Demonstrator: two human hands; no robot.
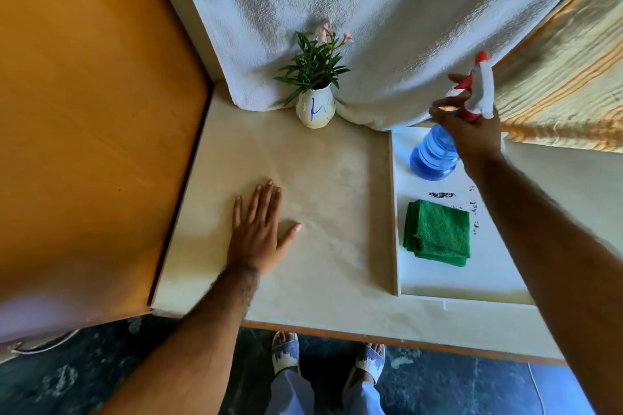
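Reaching spray bottle [433, 155], right hand [472, 135] (left hand [258, 232] flat on table [320, 178]).

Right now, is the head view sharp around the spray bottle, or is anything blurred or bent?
Head view: spray bottle and right hand slightly soft; green cloth crisp; lower-left corner blurred pinkish; wide-angle lens stretches the frame's edges; light soft, no glare.

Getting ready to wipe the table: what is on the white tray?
On the tray a blue spray bottle stands at the far end, and a folded green cloth lies nearer. The right hand covers the bottle's neck, so its grip there is hidden.
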